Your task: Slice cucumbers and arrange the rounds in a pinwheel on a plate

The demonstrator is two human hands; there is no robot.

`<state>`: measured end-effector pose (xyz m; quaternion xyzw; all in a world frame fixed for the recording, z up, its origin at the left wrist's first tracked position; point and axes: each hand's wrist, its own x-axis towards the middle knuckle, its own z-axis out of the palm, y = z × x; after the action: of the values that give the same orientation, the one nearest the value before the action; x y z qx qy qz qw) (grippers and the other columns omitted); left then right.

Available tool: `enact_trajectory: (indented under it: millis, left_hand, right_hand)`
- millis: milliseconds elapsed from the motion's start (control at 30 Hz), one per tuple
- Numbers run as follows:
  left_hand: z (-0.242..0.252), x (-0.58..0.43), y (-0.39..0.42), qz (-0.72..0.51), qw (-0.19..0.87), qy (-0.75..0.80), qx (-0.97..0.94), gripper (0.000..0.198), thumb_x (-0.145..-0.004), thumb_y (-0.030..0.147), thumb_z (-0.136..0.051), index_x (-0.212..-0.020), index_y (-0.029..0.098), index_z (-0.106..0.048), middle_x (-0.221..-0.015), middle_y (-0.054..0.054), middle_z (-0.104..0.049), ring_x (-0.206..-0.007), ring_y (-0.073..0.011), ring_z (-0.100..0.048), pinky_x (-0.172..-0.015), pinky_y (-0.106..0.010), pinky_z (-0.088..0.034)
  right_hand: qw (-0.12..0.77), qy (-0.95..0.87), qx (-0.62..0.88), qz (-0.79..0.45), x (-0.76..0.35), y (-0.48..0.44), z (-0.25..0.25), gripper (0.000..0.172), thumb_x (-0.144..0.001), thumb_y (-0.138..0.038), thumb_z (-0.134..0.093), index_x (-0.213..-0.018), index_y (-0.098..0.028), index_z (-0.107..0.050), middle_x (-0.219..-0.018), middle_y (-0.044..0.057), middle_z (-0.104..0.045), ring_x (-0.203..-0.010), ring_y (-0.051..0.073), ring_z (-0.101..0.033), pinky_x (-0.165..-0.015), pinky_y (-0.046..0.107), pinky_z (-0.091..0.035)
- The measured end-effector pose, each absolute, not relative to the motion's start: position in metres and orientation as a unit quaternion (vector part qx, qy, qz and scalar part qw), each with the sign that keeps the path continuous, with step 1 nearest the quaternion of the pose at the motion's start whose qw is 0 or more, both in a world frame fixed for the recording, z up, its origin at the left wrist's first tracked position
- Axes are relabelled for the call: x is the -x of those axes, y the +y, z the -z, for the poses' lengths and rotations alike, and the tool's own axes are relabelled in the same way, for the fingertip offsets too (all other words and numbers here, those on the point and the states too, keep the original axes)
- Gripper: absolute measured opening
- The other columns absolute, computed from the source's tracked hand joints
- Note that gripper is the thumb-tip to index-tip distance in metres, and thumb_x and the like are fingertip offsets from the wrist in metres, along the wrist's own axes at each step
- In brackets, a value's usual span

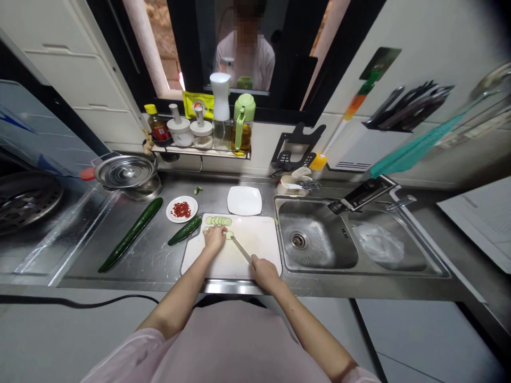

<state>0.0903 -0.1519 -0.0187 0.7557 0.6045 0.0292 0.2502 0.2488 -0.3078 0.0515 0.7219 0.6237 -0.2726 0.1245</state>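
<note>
On the white cutting board (259, 239), my left hand (215, 238) has its fingers bent and pressed together over cucumber slices, which it partly hides. My right hand (265, 272) is wrapped round the handle of a kitchen knife (242, 250). The blade points up and left, its tip at a single pale cucumber slice (229, 235) beside my left fingertips. A row of overlapping cucumber slices (219, 221) lies just beyond my left hand. Left of it, a cut piece of cucumber (184, 231) rests against the board's edge.
A whole cucumber (131, 234) lies at the left, near a lidded steel pot (139, 183). Behind the board are a plate of chopped red pieces (182, 209) and a white square plate (244, 200). The sink (319, 255) adjoins the board's right side. A shelf (203, 152) carries bottles and jars.
</note>
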Motion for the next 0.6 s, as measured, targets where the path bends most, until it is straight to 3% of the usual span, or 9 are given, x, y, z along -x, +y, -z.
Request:
enact_trajectory:
  millis: [600]
  left_hand:
    - [0.018,-0.092,-0.151,-0.025,0.256,0.604,-0.754,0.025,-0.081,0.020,-0.053,-0.100,0.028,-0.069,-0.111,-0.005,-0.069,-0.109,-0.0267,-0.054,-0.092,-0.041,-0.030]
  right_hand:
    - [0.137,0.606,-0.722,0.304,-0.231,-0.295,-0.049,0.034,-0.087,-0.007,-0.038,-0.119,-0.014,-0.047,-0.105,0.017,-0.067,-0.101,0.026,-0.065,-0.076,0.032,-0.045]
